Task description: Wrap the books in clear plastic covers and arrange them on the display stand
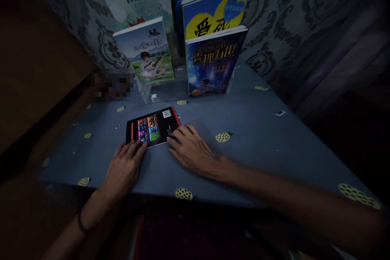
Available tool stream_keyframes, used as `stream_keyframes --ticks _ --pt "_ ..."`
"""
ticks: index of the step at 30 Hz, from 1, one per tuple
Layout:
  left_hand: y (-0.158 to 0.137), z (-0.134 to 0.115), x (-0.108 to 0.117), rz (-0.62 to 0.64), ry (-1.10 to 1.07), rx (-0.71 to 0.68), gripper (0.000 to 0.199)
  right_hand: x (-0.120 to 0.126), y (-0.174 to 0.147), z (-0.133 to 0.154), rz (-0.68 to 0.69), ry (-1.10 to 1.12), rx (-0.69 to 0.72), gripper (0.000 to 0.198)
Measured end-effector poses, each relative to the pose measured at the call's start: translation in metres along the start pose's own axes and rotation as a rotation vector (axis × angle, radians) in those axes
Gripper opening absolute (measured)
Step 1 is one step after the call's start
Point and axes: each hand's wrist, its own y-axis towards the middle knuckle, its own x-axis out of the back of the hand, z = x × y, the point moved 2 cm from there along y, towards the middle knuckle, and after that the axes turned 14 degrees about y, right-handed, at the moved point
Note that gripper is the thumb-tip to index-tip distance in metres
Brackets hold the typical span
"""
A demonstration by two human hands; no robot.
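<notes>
A black book [163,127] with a red edge lies flat on the table, its barcode and rows of small colourful pictures facing up. My left hand [123,166] rests at the near left edge, fingertips on the cover and fingers stretched out. At the near right corner, the fingers of my right hand [191,148] lie over the cover, extended and a little apart. Both thumbs are hard to make out. Neither hand is seen wrapped round the book.
Behind it, a book with a guitar player [152,55] leans on a clear stand [148,91]. A dark blue book [213,65] stands to the right, before a blue and yellow book [195,14]. Taller books stand farther back. A patterned cloth [252,118] covers the table.
</notes>
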Motion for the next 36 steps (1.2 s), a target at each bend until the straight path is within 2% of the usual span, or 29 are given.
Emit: stream_keyframes --ticks 4,7,12,15,20,24,27,36 --pt "0.002 -0.019 0.004 -0.014 0.039 0.020 0.058 0.000 0.003 -0.005 0.033 0.045 0.017 0.027" --pt "0.009 -0.023 0.007 -0.010 0.045 -0.010 0.054 0.001 0.003 -0.009 0.051 0.077 0.023 0.028" --pt "0.028 -0.029 0.016 0.047 0.013 -0.004 0.059 0.004 0.000 -0.015 0.012 0.075 0.002 0.028" --pt "0.039 -0.034 0.021 0.063 -0.009 -0.062 0.051 0.005 -0.001 -0.018 0.001 0.085 0.002 0.027" --pt "0.057 -0.037 0.027 0.090 -0.048 -0.113 0.055 0.013 -0.008 -0.035 -0.027 0.148 -0.038 0.024" --pt "0.077 -0.043 0.029 0.055 -0.122 -0.145 0.040 0.023 -0.018 -0.053 -0.020 0.227 -0.080 0.023" --pt "0.091 -0.051 0.028 -0.009 -0.171 -0.180 0.038 0.027 -0.021 -0.060 -0.002 0.305 -0.097 0.022" --pt "0.108 -0.062 0.028 -0.053 -0.167 -0.082 0.032 0.027 -0.021 -0.062 -0.039 0.373 -0.093 0.022"
